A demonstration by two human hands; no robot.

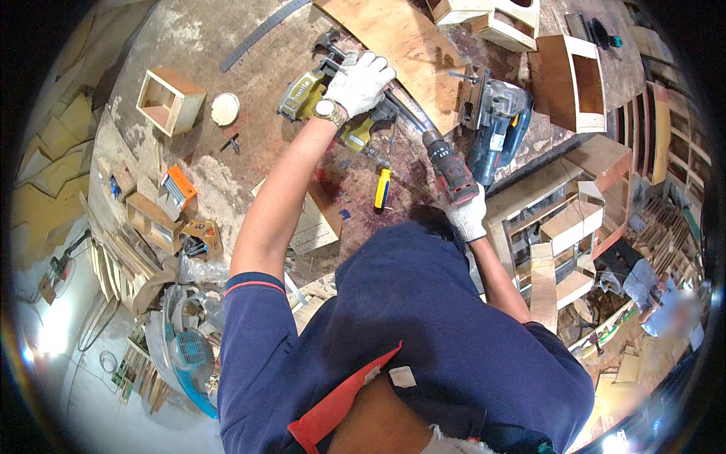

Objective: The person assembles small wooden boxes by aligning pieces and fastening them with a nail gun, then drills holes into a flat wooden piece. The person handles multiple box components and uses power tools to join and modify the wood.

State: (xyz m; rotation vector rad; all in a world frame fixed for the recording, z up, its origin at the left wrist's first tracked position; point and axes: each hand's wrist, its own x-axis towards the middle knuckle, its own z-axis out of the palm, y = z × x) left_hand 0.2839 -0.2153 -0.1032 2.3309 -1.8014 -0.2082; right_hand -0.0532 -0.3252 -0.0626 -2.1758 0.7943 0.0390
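My left hand [359,85], in a white glove with a watch at the wrist, is closed over the dark middle of a yellow-green and black metal tool [301,96] on the workbench. Its exact kind is unclear. My right hand [469,215], also gloved, grips a red and black cordless drill [452,174] close to my body. The drill points forward and left, toward a long dark shaft beside the left hand. Between the hands lies a yellow screwdriver [383,189] with a blue stripe. Right of the drill rests a blue and grey jigsaw [493,136].
A plywood panel [401,41] lies ahead, with a curved-looking metal ruler [261,34] leftward. Wooden boxes [170,98] stand left and right; a wooden frame [560,219] sits near my right arm. A blue machine [189,349] stands lower left. Another person [654,291] is far right.
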